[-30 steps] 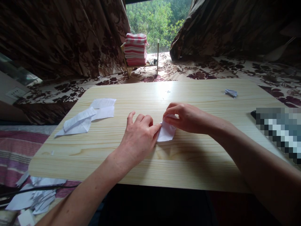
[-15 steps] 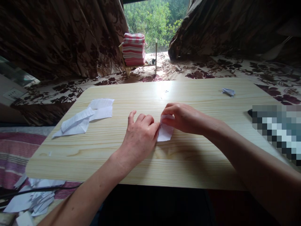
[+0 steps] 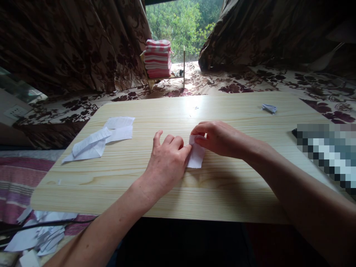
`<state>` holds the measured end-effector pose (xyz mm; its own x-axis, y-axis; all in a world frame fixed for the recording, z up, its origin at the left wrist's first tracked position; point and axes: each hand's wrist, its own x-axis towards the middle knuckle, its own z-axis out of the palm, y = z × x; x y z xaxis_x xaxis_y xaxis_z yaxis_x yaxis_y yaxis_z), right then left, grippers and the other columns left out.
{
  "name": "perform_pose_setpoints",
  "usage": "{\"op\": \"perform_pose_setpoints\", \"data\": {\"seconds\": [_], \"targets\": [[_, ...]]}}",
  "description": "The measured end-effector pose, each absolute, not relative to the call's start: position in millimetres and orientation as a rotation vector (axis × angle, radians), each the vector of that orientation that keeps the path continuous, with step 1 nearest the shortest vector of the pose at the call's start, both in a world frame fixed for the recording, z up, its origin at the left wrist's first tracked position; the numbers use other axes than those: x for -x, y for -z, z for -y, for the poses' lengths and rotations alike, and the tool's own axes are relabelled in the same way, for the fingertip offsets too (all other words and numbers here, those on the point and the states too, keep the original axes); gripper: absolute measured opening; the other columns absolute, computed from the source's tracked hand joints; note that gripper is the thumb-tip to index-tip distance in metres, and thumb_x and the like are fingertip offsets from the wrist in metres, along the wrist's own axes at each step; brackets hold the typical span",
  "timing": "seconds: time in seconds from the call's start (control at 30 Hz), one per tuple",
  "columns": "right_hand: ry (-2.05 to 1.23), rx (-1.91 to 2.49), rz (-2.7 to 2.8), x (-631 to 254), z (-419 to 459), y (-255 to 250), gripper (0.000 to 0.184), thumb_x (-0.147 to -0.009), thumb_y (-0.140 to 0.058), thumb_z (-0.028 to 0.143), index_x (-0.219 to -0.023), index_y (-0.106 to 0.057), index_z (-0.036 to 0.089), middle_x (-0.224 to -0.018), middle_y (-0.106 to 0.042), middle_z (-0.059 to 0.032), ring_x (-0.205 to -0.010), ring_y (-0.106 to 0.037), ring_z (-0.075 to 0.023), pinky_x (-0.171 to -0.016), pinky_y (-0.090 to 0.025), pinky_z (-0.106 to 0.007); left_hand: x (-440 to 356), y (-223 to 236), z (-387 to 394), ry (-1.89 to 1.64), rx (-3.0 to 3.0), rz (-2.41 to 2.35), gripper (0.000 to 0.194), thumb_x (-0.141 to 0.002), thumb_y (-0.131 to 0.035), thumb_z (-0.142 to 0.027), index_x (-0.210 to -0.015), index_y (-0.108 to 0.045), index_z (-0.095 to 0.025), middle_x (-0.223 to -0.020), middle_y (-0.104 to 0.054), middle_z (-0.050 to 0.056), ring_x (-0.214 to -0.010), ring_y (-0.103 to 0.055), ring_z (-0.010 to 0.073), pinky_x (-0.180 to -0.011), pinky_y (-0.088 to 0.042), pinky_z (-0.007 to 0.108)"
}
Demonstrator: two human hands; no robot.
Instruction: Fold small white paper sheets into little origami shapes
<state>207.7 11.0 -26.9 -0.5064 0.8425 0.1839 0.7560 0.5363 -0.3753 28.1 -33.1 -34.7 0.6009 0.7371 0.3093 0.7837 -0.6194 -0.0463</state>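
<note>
**Small white paper (image 3: pixel 196 160): light, thin and easily creased**

We see the paper near the middle of the desk (image 3: pixel 236 200), between our two hands. Our right hand (image 3: pixel 222 140) is narrow, pinching its upper part between thumb and fingers. Our left hand (image 3: pixel 167 158) has its fingertips at the paper's left side; we cannot tell whether they pinch or only press.

We judge it nearly weightless, limp when flat and stiffer along folds, liable to tear if pulled. We would hold it by a folded edge with light fingertips, steadying the opposite side against the desk.

We count one paper at our hands and one folded paper piece (image 3: pixel 269 108) near the far right corner. Toward the left edge lie at least three overlapping sheets (image 3: pixel 96 147). The paper scraps (image 3: pixel 25 235) on the bed (image 3: pixel 16 181) overlap too much to count.
</note>
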Motion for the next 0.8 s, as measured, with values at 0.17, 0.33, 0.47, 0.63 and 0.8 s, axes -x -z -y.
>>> {"op": "perform_pose_setpoints", "data": {"seconds": [0.17, 0.33, 0.47, 0.63, 0.8], "targets": [[-0.337, 1.326, 2.417, -207.0, -9.6, 25.0, 0.019, -0.076, -0.051, 0.013, -0.079, -0.070, 0.015, -0.079, -0.068, -0.0054, -0.067, -0.056, -0.0136, -0.061, -0.037, -0.022, -28.3, 35.2, 33.7, 0.399, 2.630, 1.245, 0.023, -0.085, -0.046, -0.015, -0.092, -0.067, -0.022, -0.083, -0.060, 0.005, -0.084, -0.054, 0.0212, -0.100, -0.028, 0.056], [-0.394, 1.258, 2.458, -207.1, -8.6, 22.9, 0.020, -0.076, -0.050, 0.011, -0.078, -0.069, 0.015, -0.081, -0.067, -0.0055, -0.067, -0.056, -0.0132, -0.061, -0.037, -0.022, -29.4, 35.8, 34.1, 0.379, 2.617, 1.258, 0.023, -0.086, -0.046, -0.016, -0.095, -0.066, -0.022, -0.084, -0.061, 0.005, -0.085, -0.054, 0.0217, -0.101, -0.028, 0.056], [-0.394, 1.244, 2.473, -204.4, -7.3, 21.0, 0.016, -0.076, -0.052, 0.011, -0.074, -0.067, 0.013, -0.081, -0.065, -0.0066, -0.067, -0.055, -0.0130, -0.060, -0.037, -0.022, -29.7, 35.2, 34.1, 0.362, 2.618, 1.272, 0.022, -0.086, -0.046, -0.016, -0.096, -0.066, -0.021, -0.085, -0.061, 0.005, -0.087, -0.054, 0.0222, -0.102, -0.027, 0.056], [-0.367, 1.200, 2.461, -202.5, -6.8, 23.0, 0.016, -0.079, -0.051, 0.011, -0.075, -0.067, 0.012, -0.082, -0.063, -0.0077, -0.068, -0.055, -0.0135, -0.062, -0.038, -0.023, -30.3, 32.5, 33.6, 0.349, 2.635, 1.280, 0.021, -0.085, -0.047, -0.014, -0.090, -0.066, -0.020, -0.086, -0.062, 0.006, -0.087, -0.054, 0.0226, -0.101, -0.027, 0.056], [-0.348, 1.222, 2.367, -204.2, -7.8, 24.3, 0.016, -0.079, -0.051, 0.012, -0.075, -0.066, 0.012, -0.084, -0.064, -0.0081, -0.070, -0.056, -0.0144, -0.064, -0.040, -0.024, -30.5, 32.3, 33.8, 0.342, 2.629, 1.285, 0.022, -0.086, -0.046, -0.015, -0.090, -0.066, -0.021, -0.085, -0.061, 0.006, -0.087, -0.054, 0.0223, -0.102, -0.026, 0.057]]}}
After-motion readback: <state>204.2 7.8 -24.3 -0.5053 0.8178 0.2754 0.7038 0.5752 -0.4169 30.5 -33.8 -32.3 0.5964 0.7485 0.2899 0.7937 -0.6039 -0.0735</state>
